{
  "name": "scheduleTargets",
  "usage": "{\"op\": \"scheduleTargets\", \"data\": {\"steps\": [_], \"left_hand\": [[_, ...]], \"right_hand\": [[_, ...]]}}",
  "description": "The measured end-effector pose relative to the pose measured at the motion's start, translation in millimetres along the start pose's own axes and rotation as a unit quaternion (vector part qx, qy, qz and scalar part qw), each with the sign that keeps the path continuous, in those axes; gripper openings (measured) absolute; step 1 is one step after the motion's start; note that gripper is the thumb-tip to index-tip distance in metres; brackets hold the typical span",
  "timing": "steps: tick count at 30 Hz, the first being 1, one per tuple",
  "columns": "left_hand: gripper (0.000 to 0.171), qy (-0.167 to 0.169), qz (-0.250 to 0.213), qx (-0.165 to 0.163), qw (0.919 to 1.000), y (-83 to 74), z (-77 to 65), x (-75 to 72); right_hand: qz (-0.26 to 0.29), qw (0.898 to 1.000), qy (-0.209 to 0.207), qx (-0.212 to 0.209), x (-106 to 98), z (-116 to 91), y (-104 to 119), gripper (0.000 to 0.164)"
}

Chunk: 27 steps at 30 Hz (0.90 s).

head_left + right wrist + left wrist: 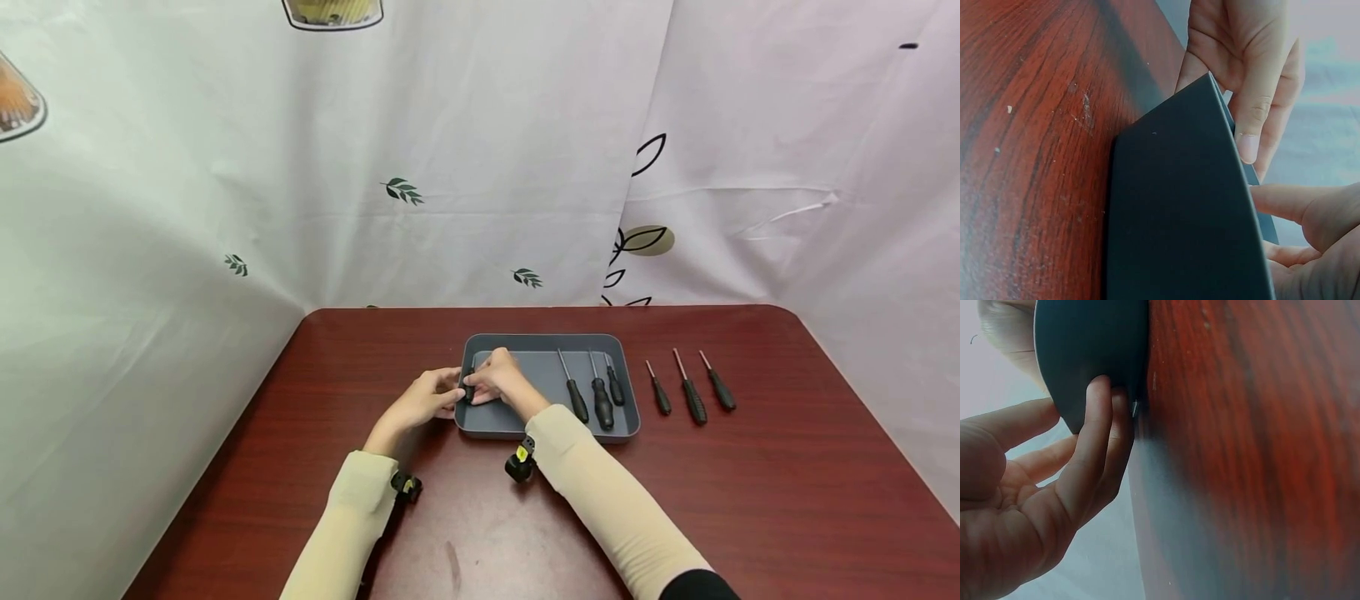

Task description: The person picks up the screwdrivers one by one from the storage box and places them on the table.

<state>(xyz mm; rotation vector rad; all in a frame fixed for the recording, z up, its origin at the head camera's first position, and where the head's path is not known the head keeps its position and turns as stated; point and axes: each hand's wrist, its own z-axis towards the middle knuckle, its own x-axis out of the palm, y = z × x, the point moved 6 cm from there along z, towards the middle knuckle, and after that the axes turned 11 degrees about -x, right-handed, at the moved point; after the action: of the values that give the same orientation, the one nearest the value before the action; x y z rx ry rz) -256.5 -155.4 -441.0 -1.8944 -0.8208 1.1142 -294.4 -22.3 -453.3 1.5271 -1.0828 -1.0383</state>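
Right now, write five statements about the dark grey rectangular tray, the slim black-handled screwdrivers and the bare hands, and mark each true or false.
1. Three slim black-handled screwdrivers lie on the reddish-brown wood-grained table, right of the dark grey rectangular tray. True.
2. The bare left hand is at the tray's right end. False: the bare left hand is at its left end.
3. The bare right hand reaches into the tray. True.
4. The tray lies upside down. False: it sits open side up.
5. The three screwdrivers on the table point their shafts towards the person. False: their handles are nearer the person.
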Motion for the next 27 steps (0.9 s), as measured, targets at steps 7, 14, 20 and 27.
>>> {"op": "scheduleTargets", "data": {"steps": [7,14,20,27], "left_hand": [[0.052,0.002,-0.005,0.001,1.0000,2.7,0.7,0.9],[0.051,0.000,-0.003,0.002,1.0000,0.6,0.5,1.7],[0.050,-0.012,0.000,-0.006,0.9999,-0.3,0.6,0.1],[0.052,-0.015,0.006,-0.012,0.9998,-1.4,-0.4,-0.4]], "right_hand": [[0.029,0.999,0.024,0.023,0.8,0.9,-2.1,0.025],[0.031,0.998,0.038,0.038,-4.3,1.9,-2.3,0.028],[0.039,0.997,0.048,0.048,-8.9,3.1,-3.1,0.029],[0.036,0.996,0.058,0.054,-13.7,2.0,-1.7,0.036]]}}
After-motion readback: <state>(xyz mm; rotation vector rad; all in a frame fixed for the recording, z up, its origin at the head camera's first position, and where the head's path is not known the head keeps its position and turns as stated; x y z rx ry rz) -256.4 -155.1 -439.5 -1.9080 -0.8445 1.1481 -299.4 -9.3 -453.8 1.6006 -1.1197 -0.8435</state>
